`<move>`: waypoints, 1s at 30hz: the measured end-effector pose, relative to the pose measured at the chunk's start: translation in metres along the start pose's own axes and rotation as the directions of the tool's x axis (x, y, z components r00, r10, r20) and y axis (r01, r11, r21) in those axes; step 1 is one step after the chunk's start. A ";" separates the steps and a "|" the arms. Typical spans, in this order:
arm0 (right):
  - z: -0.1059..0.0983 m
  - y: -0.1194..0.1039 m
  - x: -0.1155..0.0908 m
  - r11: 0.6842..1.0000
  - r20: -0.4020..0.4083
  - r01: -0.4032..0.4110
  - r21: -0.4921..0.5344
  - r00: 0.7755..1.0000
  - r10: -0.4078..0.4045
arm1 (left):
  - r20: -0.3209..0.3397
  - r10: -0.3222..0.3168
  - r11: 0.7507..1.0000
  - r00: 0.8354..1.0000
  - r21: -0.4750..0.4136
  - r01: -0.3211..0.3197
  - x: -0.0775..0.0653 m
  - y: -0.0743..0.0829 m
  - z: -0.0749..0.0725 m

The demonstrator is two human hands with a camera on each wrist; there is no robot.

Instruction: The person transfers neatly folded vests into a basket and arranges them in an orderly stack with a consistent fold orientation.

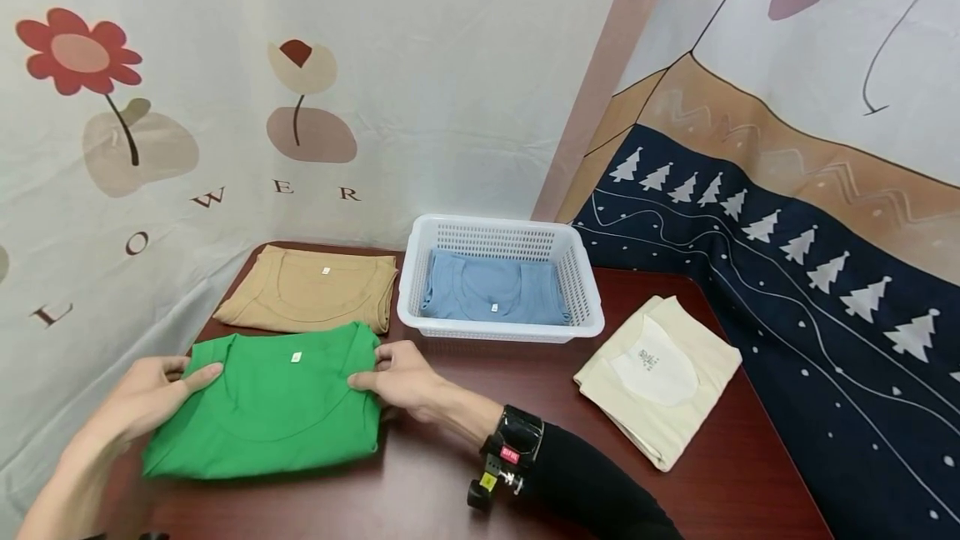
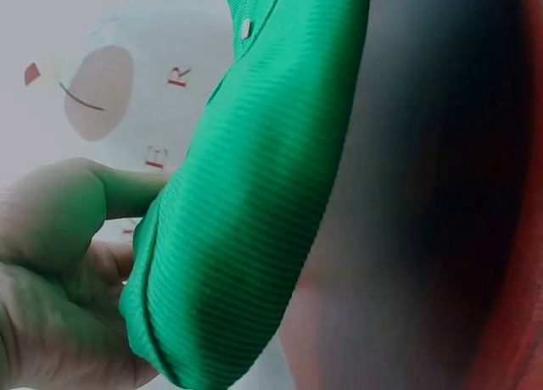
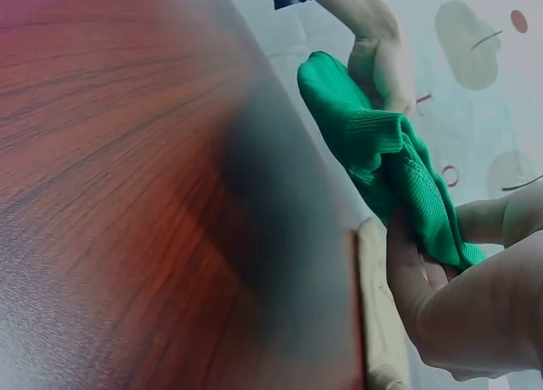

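Observation:
A folded green shirt [image 1: 277, 407] with a small white neck label is held up by both hands, its near edge raised over the table in the right wrist view. My left hand [image 1: 146, 398] grips its left side, thumb on top. At the right side my right hand [image 1: 405, 377] pinches the edge, thumb above and fingers beneath. The left wrist view shows the left hand [image 2: 59, 271] at the ribbed green fabric [image 2: 254, 178]. Just behind the green shirt lies a folded tan shirt [image 1: 322, 294].
A white plastic basket [image 1: 498, 330] stands at the back middle with a folded blue shirt [image 1: 495, 286] inside. To the right, a folded cream shirt [image 1: 660, 382] with a white print lies at an angle on the reddish-brown table [image 1: 465, 423]. Printed curtains hang behind and on the right.

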State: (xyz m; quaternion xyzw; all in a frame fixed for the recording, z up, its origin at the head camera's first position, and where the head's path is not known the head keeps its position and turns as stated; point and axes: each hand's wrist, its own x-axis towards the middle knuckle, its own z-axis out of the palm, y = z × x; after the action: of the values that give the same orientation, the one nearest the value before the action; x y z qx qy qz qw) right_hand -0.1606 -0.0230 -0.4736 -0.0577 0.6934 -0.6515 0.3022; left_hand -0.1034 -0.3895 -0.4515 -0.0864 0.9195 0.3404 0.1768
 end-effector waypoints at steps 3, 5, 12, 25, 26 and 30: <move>-0.003 -0.006 -0.004 1.000 0.004 0.022 -0.020 1.000 -0.022 | -0.009 0.004 1.000 1.000 -0.002 -0.004 -0.002 0.005 -0.004; -0.006 -0.009 -0.005 0.999 0.011 0.027 -0.028 1.000 -0.026 | -0.021 0.006 1.000 1.000 -0.001 -0.006 -0.003 0.008 -0.005; -0.013 -0.022 -0.010 0.997 0.018 0.041 -0.062 0.999 -0.040 | -0.014 -0.001 0.999 1.000 -0.044 0.000 -0.007 0.018 -0.011; -0.034 -0.039 -0.020 0.993 -0.010 0.088 -0.077 0.996 -0.089 | -0.080 0.071 0.996 0.994 -0.048 -0.075 -0.008 0.040 -0.013; -0.037 -0.040 -0.020 0.993 -0.010 0.090 -0.074 0.996 -0.091 | -0.094 0.083 0.995 0.992 -0.052 -0.088 -0.008 0.043 -0.012; -0.050 -0.046 -0.024 0.994 -0.006 0.096 -0.047 0.995 -0.097 | -0.138 0.130 0.990 0.982 -0.039 -0.136 -0.005 0.056 -0.007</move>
State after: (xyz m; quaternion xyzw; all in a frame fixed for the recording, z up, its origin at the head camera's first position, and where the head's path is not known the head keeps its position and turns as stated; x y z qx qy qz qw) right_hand -0.1802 0.0249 -0.4243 -0.0954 0.7060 -0.6494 0.2659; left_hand -0.1159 -0.3519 -0.4112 -0.0519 0.9247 0.3667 0.0887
